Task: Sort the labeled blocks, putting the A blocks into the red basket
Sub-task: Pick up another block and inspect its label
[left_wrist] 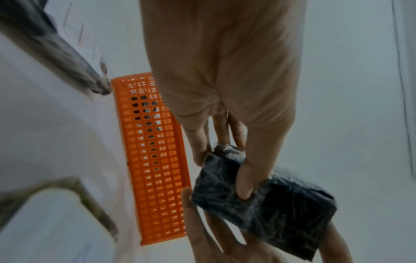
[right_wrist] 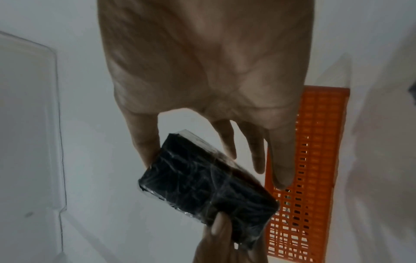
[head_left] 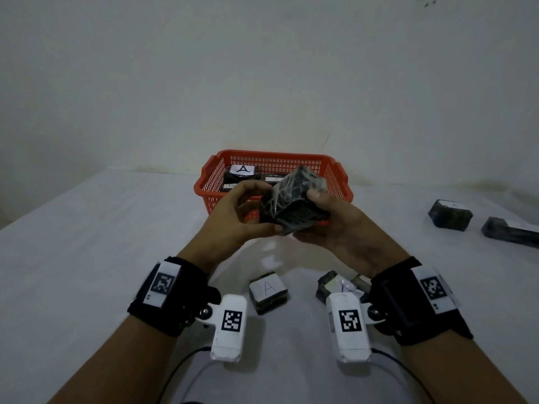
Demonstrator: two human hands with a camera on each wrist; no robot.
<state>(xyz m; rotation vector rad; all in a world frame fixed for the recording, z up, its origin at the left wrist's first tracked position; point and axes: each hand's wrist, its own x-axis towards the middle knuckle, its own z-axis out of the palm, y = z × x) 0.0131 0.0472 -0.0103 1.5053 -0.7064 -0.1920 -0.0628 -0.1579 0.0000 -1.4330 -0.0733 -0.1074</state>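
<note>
Black block [head_left: 293, 201], plastic-wrapped, held up in the air between both hands, just in front of the red basket [head_left: 214, 177] and above the white table [head_left: 87, 243]; no label visible on the faces turned toward any camera. Left hand [head_left: 236, 217] curled round the block's near left corner, thumb pressed on one face in the left wrist view, fingers behind it. Right hand [head_left: 335, 225] gripping the opposite side, thumb on the top right edge, fingers underneath. Tilted, one end raised toward the basket. Inside the basket, a dark block with an A label [head_left: 241, 172] facing up, a second labeled block [head_left: 274, 179] beside it, and a third label [head_left: 230, 186] partly hidden behind the left fingers, letter unreadable. On the table close to the body, between the two wrists, an A block [head_left: 268, 292] lying flat, and another labeled block [head_left: 335, 285] just to its right, partly covered by the right wrist camera [head_left: 348, 328]. Far right on the table, two more dark blocks [head_left: 450, 214] [head_left: 510, 231] side by side, well apart from the basket, labels too small to read. Basket seen from the side in both wrist views, mesh wall orange-red [left_wrist: 155, 160] [right_wrist: 315, 160].
</note>
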